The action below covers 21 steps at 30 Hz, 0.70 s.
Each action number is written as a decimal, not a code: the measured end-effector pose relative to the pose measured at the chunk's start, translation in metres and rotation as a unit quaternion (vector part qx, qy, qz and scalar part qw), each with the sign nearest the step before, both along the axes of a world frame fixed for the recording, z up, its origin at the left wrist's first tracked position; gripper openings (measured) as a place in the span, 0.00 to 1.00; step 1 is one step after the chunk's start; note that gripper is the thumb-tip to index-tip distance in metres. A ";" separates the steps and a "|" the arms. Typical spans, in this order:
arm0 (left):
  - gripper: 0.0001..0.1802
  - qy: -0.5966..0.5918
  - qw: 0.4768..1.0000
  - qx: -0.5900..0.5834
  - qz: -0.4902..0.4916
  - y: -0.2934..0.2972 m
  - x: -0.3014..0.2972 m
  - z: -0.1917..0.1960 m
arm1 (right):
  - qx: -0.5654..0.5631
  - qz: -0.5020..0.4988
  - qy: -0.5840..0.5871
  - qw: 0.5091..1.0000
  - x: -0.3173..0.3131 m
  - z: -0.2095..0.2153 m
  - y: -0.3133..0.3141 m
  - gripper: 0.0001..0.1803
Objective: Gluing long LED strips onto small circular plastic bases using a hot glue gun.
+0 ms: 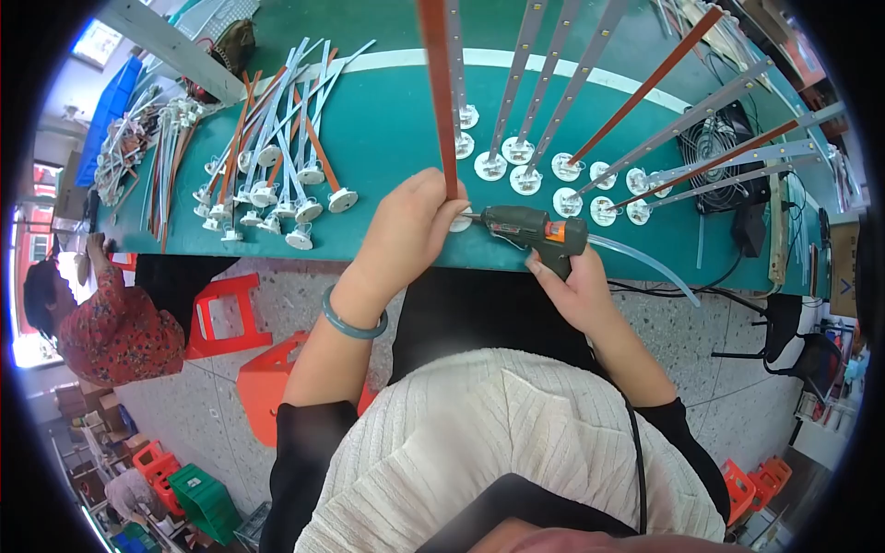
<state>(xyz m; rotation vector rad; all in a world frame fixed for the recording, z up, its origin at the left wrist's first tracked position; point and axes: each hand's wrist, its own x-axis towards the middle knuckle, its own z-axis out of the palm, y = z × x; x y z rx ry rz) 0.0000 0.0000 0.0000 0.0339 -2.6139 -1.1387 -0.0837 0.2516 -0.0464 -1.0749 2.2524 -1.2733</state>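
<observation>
**Gluing a round base onto a long strip at a green table**

Seen from a head camera looking down. The left hand [413,217] is curled around the lower end of a long orange-brown strip [437,83], fingers pressed together in a closed grip, holding the strip so it runs away toward 12 o'clock. Just below the fist, a small white round base [460,222] sits at the strip's foot, right at the near edge of the table [387,138]. The right hand [576,286] grips the handle of a dark hot glue gun [530,228], fingers wrapped shut around it; its nozzle points toward 9 o'clock and touches or nearly touches the base. A clear glue stick [636,258] trails out of the gun's back toward 4 o'clock.

Judging by the layout, much work appears finished: a fan of silver and orange strips with round bases [553,170] lies at 1 to 2 o'clock, and a second heap of strips [277,175] at 10 o'clock. A bundle of loose parts [138,147] farther toward 9 o'clock may be what is left, though I cannot tell for sure.

Room is tight at the table edge: finished bases lie just beside the working spot on the right, with a bare green patch on the left. A black fan [719,147] stands at 2 o'clock. Another person in a red patterned top [111,332] sits at 8 o'clock, well apart, beside red stools [221,313].
</observation>
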 end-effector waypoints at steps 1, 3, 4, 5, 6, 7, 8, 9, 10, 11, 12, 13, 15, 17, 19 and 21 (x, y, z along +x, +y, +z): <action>0.07 -0.002 1.000 -0.008 -0.007 0.000 0.000 0.001 | -0.040 -0.013 -0.069 0.997 0.000 -0.001 -0.001 0.20; 0.06 -0.013 1.000 -0.019 -0.014 0.000 0.002 0.009 | -0.084 -0.027 -0.146 0.985 0.002 0.001 0.000 0.18; 0.04 0.000 1.000 -0.007 -0.024 -0.001 0.002 0.009 | -0.111 -0.025 -0.167 0.979 0.000 0.001 0.001 0.18; 0.03 0.014 0.999 0.008 -0.032 -0.001 0.002 0.008 | -0.131 -0.024 -0.185 0.974 0.000 0.001 0.003 0.18; 0.05 0.028 0.999 0.002 -0.034 -0.002 0.000 0.006 | -0.122 -0.020 -0.171 0.978 -0.001 0.001 0.005 0.18; 0.05 0.019 0.999 0.007 -0.033 0.000 0.002 0.005 | -0.120 -0.023 -0.185 0.975 0.002 0.002 0.007 0.18; 0.07 0.022 1.000 0.005 -0.021 0.001 0.001 0.004 | -0.111 -0.021 -0.169 0.979 0.003 0.003 0.007 0.18; 0.08 0.035 0.999 0.003 -0.012 0.001 0.000 0.003 | -0.104 -0.016 -0.142 0.984 0.002 0.004 0.006 0.18; 0.08 0.028 1.000 0.001 -0.011 0.001 -0.001 0.002 | -0.105 -0.021 -0.150 0.983 0.002 0.004 0.005 0.18; 0.09 0.046 0.999 -0.012 -0.003 0.003 -0.001 0.000 | -0.081 -0.023 -0.142 0.986 0.002 0.005 0.006 0.18; 0.11 0.063 0.998 -0.025 0.005 0.005 -0.001 -0.001 | -0.059 -0.017 -0.123 0.990 0.001 0.006 0.005 0.17; 0.11 0.065 0.998 -0.023 0.004 0.005 -0.002 -0.002 | -0.056 -0.025 -0.133 0.989 0.001 0.006 0.004 0.17; 0.12 0.057 0.998 -0.033 0.022 0.006 -0.003 -0.003 | -0.053 -0.015 -0.073 0.996 0.000 0.005 0.000 0.15; 0.12 0.058 0.998 -0.029 0.024 0.007 -0.003 -0.004 | -0.065 -0.026 -0.062 0.996 0.002 0.006 -0.004 0.14; 0.12 0.057 0.998 -0.027 0.025 0.007 -0.004 -0.003 | -0.074 -0.039 -0.059 0.995 0.003 0.006 -0.008 0.14; 0.11 0.081 0.996 -0.023 0.030 0.008 -0.004 -0.004 | -0.057 -0.026 -0.031 0.998 0.004 0.007 -0.010 0.15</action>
